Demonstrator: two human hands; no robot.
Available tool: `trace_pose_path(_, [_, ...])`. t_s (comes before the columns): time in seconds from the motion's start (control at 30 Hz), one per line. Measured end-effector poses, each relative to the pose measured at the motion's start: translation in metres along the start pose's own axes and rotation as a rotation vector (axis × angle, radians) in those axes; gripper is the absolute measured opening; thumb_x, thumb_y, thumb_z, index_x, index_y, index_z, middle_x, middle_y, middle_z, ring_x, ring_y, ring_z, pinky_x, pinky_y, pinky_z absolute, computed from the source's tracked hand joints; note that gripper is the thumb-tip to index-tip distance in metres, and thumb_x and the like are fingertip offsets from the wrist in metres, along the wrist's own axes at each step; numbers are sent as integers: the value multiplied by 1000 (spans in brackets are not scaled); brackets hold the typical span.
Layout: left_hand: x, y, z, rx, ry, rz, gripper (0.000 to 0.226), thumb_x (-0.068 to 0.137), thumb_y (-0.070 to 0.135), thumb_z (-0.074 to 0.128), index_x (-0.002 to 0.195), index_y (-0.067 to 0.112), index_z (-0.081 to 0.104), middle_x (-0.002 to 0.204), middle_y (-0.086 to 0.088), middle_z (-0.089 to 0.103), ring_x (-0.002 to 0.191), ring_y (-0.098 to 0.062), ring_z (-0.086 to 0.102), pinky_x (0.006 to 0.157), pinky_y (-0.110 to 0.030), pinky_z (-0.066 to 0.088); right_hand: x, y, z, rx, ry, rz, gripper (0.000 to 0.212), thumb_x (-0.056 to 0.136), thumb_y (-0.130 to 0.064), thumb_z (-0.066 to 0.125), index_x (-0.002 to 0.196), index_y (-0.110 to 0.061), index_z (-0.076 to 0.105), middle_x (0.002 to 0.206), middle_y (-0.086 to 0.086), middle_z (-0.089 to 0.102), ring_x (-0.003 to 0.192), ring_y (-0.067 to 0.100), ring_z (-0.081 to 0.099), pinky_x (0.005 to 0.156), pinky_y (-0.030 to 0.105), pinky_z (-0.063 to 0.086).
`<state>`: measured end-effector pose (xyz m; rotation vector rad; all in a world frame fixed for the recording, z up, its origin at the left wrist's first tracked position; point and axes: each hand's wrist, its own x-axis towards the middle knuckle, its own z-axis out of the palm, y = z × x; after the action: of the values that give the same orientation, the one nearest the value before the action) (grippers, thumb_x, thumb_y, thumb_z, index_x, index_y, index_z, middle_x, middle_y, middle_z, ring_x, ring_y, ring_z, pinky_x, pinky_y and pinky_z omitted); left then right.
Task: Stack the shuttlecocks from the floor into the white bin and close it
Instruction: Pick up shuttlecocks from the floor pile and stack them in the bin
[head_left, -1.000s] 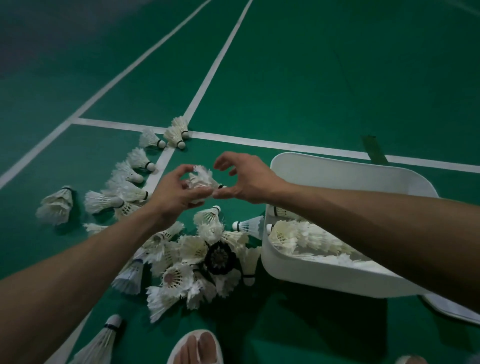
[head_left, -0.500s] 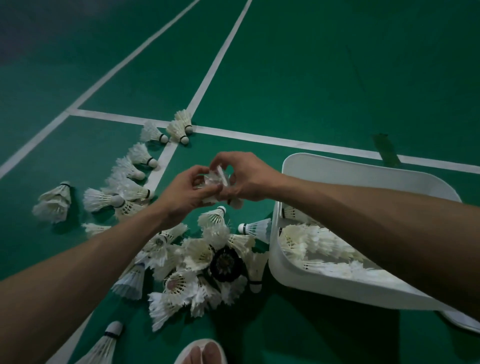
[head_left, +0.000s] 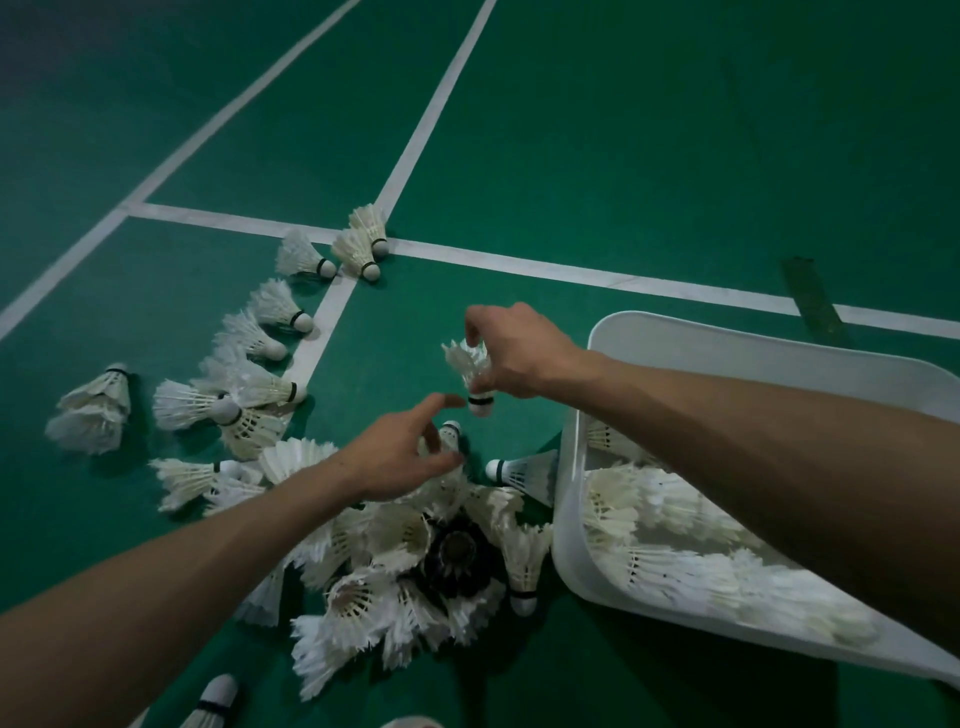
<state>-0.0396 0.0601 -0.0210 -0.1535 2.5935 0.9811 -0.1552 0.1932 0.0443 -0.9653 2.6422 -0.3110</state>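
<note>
Two hands: both are out over the floor pile; head view only.
Right hand (head_left: 519, 356): fingers curled, pinching the held shuttlecock (head_left: 467, 366) by its feather skirt. The cork points down, in the air above the floor.
Left hand (head_left: 397, 460): fingers loosely spread and holding nothing. The fingertips are around an upright cork (head_left: 451, 430) at the far edge of the pile; cannot tell if they touch it.
Hand gap: the left thumb tip is near the held shuttlecock's cork, not touching it.
Pile (head_left: 384, 566): white shuttlecocks heaped on the green floor (head_left: 623, 130), just left of the bin, with one black shuttlecock (head_left: 457, 551) among them.
White bin (head_left: 727, 338): on the right and open, with the right forearm crossing above it. Nested rows (head_left: 670, 519) of shuttlecocks lie inside.
Strays (head_left: 270, 306): loose shuttlecocks strung beside the white court lines (head_left: 439, 104), left of the hands.
Short stack (head_left: 96, 410): lies alone at the far left.
Bottom edge: one more shuttlecock (head_left: 213, 699) at lower left, partly cut off.
</note>
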Motion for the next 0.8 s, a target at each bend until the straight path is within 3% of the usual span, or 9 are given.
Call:
trace_pose_path(0.1, [8, 4, 4, 127, -1, 54, 64, 89, 44, 59, 145, 34, 29, 115, 2, 58, 84, -8, 54, 80, -24, 40, 3, 3, 0, 7, 10, 15, 51, 77, -21, 79, 118, -16, 49, 105, 12, 60, 90, 29, 57, 75, 38, 49])
trace_pose_path(0.2, [20, 2, 1, 135, 70, 72, 70, 87, 47, 60, 147, 33, 27, 137, -4, 49, 121, -20, 48, 101, -33, 39, 5, 6, 1, 6, 24, 30, 51, 76, -21, 78, 118, -17, 48, 103, 13, 60, 90, 32, 57, 75, 40, 50])
trace_pose_path(0.27, [24, -4, -1, 124, 37, 46, 81, 82, 50, 66, 148, 34, 21, 149, -6, 37, 132, -22, 39, 110, -37, 33, 5, 7, 1, 12, 36, 41, 50, 77, -22, 77, 118, -17, 48, 102, 12, 60, 88, 31, 56, 77, 42, 51])
trace_pose_path(0.43, [20, -9, 9, 72, -75, 38, 100, 75, 46, 75, 151, 28, 13, 155, -1, 27, 137, -17, 33, 108, -25, 25, 8, 11, 1, 28, 59, 66, 39, 84, -17, 67, 118, -16, 48, 105, 14, 60, 90, 33, 56, 83, 47, 50])
trace_pose_path(0.5, [19, -5, 11, -52, 28, -26, 90, 79, 45, 72, 151, 24, 22, 152, 1, 34, 133, -17, 39, 105, -25, 28, 9, 9, 3, 49, 52, 63, 40, 84, -16, 68, 119, -16, 47, 107, 13, 61, 91, 32, 57, 83, 49, 51])
trace_pose_path(0.57, [20, -3, 8, -144, 202, -105, 71, 83, 42, 69, 144, 19, 38, 144, 1, 45, 122, -18, 49, 103, -34, 38, 10, 8, 4, 64, 46, 62, 42, 85, -16, 69, 120, -16, 47, 109, 13, 61, 92, 31, 58, 84, 50, 51])
trace_pose_path(0.63, [22, -3, 4, -234, 351, -160, 48, 85, 41, 66, 125, 16, 54, 125, 0, 59, 103, -16, 58, 88, -36, 50, 9, 8, 5, 64, 39, 61, 43, 84, -18, 70, 121, -17, 47, 110, 13, 61, 93, 32, 58, 84, 49, 51])
trace_pose_path(0.7, [23, -6, 1, -264, 479, -191, 31, 85, 40, 67, 102, 16, 58, 99, 2, 63, 86, -17, 62, 70, -31, 49, 8, 9, 5, 64, 32, 62, 44, 83, -19, 71, 121, -17, 48, 110, 13, 60, 93, 32, 57, 84, 48, 51])
trace_pose_path(0.8, [22, -11, 1, -270, 569, -204, 15, 87, 24, 68, 87, 14, 56, 83, 1, 60, 77, -26, 63, 65, -32, 47, 6, 9, 3, 72, 25, 67, 44, 84, -19, 71, 121, -17, 48, 110, 12, 59, 92, 31, 57, 84, 47, 52])
